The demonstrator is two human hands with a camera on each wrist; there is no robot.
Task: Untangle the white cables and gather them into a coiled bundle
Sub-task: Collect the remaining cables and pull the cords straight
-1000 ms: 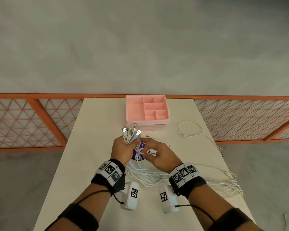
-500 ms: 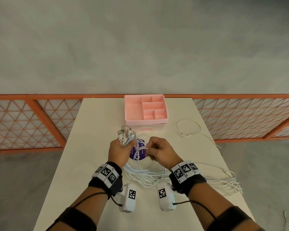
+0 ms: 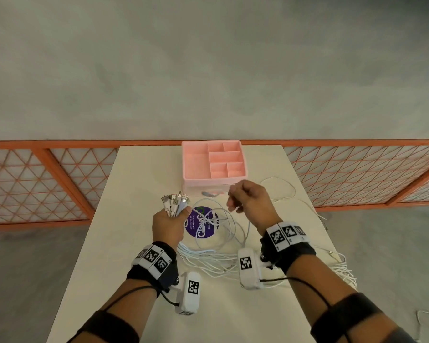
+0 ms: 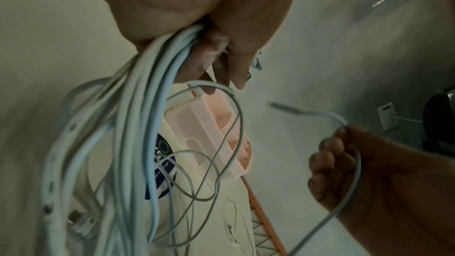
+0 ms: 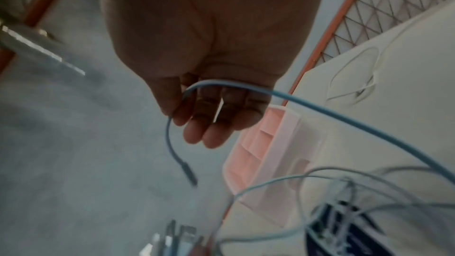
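Over the near half of a pale table (image 3: 139, 219), our left hand (image 3: 167, 227) has its fingers curled tight round a bunch of white cables (image 3: 208, 262), their plug ends (image 3: 175, 201) fanning up out of the fist while the strands hang down and spread in loops across the tabletop. Our right hand (image 3: 252, 206), raised just right of it, pinches one single cable (image 5: 332, 122) between thumb and curled fingers (image 5: 206, 124), its plug end (image 5: 189, 174) dangling free off the hand's left side. Beneath the loops lies a round purple sticker (image 3: 202, 221); a pink divided tray (image 3: 213, 184) stands just beyond the hands, and another thin cable (image 3: 280, 191) lies looped at the far right of the table.
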